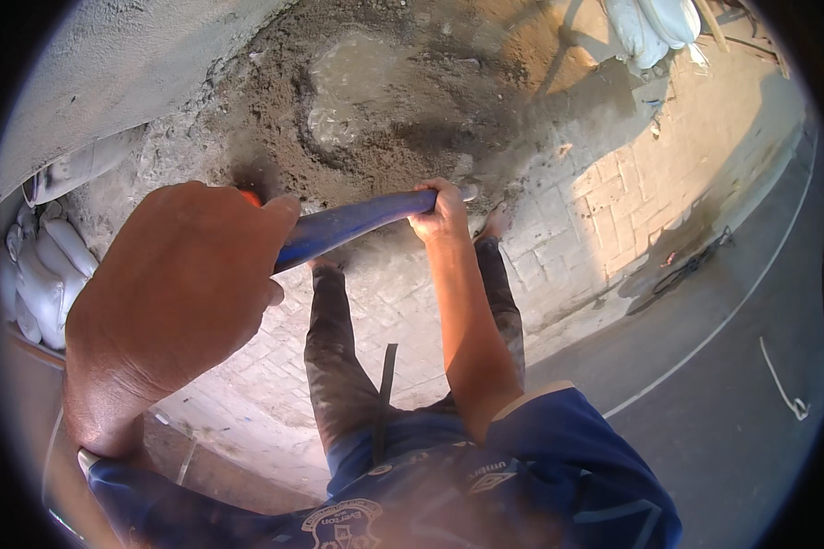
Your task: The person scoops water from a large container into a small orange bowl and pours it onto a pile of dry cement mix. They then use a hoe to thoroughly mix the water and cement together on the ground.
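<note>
A blue tool handle (352,224) runs slantwise across the view, from close by at the left to farther off at the right. My left hand (178,279), large and near, is closed around its near end, where a small orange-red patch shows. My right hand (441,212) is wrapped around the handle farther along, with my arm stretched down. A short pale piece sticks out past the right hand. The tool's head cannot be made out, so its kind is unclear. Beyond the hands lies a heap of wet grey-brown sand or mortar (384,165) around a watery puddle (362,78).
A pale rough wall (146,64) rises at the left, with white sacks (50,265) beside it. More white sacks (650,27) lie at the far right. Brick paving (613,201) borders the grey road (705,403). My feet stand at the heap's near edge.
</note>
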The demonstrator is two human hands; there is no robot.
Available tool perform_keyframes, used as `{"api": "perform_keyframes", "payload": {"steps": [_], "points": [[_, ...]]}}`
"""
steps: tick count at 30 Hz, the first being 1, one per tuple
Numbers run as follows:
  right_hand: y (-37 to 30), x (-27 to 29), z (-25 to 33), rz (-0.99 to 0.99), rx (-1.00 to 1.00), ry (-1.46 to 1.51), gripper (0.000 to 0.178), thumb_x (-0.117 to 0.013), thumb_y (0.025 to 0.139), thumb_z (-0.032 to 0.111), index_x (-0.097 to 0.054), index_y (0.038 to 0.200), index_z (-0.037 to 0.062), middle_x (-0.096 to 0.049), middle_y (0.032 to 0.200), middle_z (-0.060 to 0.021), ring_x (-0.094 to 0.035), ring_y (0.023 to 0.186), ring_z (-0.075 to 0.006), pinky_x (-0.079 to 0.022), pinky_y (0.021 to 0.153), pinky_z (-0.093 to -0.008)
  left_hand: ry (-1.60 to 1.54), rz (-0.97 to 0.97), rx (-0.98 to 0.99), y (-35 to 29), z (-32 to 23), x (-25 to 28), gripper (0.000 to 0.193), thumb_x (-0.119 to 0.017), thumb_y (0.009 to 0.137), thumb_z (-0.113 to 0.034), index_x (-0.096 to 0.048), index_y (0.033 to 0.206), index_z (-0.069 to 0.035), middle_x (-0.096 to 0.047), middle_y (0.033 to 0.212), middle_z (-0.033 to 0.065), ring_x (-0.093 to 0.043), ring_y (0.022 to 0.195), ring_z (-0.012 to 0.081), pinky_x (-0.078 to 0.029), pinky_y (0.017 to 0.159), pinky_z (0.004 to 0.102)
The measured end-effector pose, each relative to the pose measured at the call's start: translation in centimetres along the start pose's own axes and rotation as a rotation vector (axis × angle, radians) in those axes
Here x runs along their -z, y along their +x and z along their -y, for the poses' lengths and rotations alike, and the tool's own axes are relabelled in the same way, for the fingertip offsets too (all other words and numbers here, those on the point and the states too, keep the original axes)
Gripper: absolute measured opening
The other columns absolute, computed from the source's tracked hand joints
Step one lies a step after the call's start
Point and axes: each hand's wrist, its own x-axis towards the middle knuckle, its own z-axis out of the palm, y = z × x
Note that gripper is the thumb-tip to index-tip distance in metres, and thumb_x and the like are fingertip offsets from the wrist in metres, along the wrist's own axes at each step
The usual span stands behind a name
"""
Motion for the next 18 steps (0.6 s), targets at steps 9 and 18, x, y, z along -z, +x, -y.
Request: {"api": "perform_keyframes", "payload": {"steps": [9,18], "points": [[1.9,-12.2,-6.2,0.112,0.359,-0.277,0.018,-0.055,0.088,-0.002,-0.046,0.103,-0.0062,-0.052,0.091,-0.0159,-0.059,0.067,-0.0284,-0.052,0.059,-0.0418,-0.417,-0.105,0.468,-6.5,12.5,-11.0,0.046,-0.078,0.074,-0.017,-0.063,0.117,-0.008,-0.068,0.081,0.0169,-0.068,0.078,0.0337,-0.052,0.073,0.0408],[10.1,-11.1,-12.7,0.137,0.495,-0.805,0.021,-0.064,0.079,-0.003,-0.053,0.096,-0.0034,-0.057,0.078,-0.0131,-0.062,0.056,-0.0282,-0.052,0.052,-0.0377,-0.727,-0.338,0.676,-1.4,19.0,-47.3,0.030,-0.072,0.081,-0.020,-0.064,0.109,-0.012,-0.069,0.086,0.0171,-0.068,0.084,0.0369,-0.053,0.073,0.0455]]}}
